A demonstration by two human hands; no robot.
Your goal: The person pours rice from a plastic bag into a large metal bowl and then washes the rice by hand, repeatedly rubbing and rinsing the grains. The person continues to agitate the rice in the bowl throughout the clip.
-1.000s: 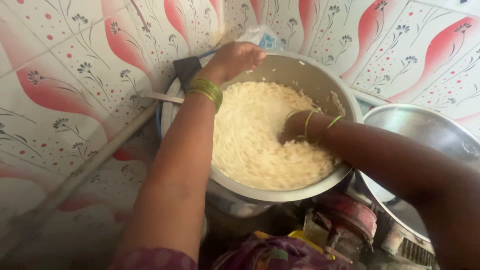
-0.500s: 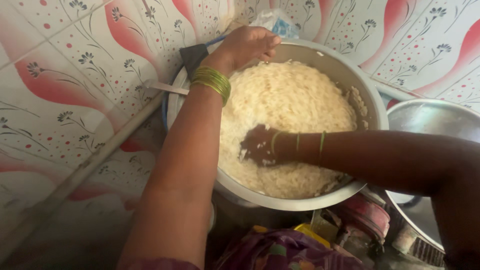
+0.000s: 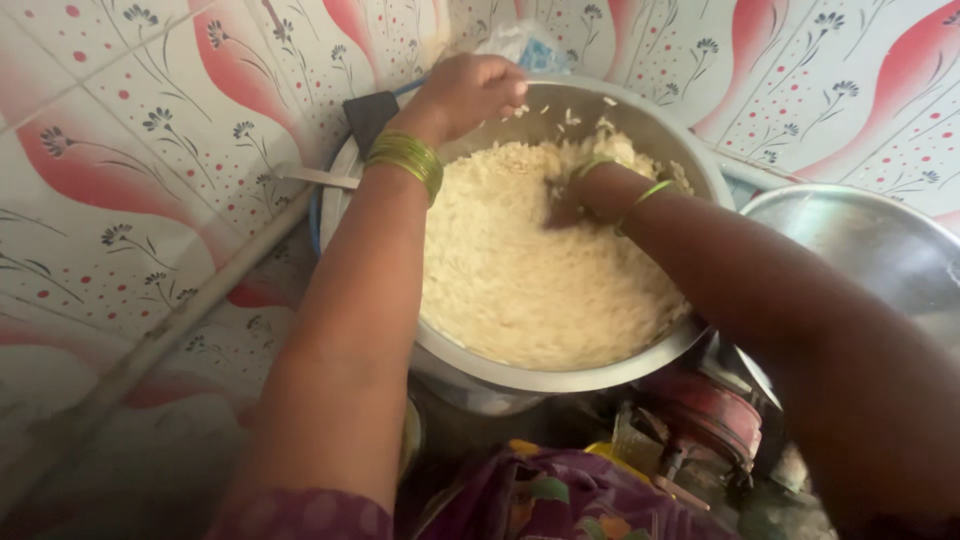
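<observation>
At the pot's far rim, my left hand (image 3: 470, 92) curls its fingers (image 3: 500, 85) together over the metal edge, gripping it. Green bangles (image 3: 405, 160) ring that wrist, just outside the rim on the pot's left side. Inside the pot (image 3: 640, 362), toward its far side, my right hand (image 3: 575, 195) is pushed down into the rice (image 3: 530, 280); its fingers are buried in the grains, so I cannot tell whether they are spread or closed. Thin green bangles sit on that wrist too, right above the rice surface. Rice fills the pot almost to the rim, and a few grains cling to the far inner wall. Behind the pot on its left, a dark flat handle (image 3: 368, 115) and a pale stick (image 3: 315, 177) touch or nearly touch the rim. To the pot's right stands a second steel vessel (image 3: 860, 245), just beside it. Tiled walls (image 3: 150, 150) with red and floral patterns surround the pot on the left and far sides. Below the pot I see purple patterned cloth (image 3: 540, 500).
</observation>
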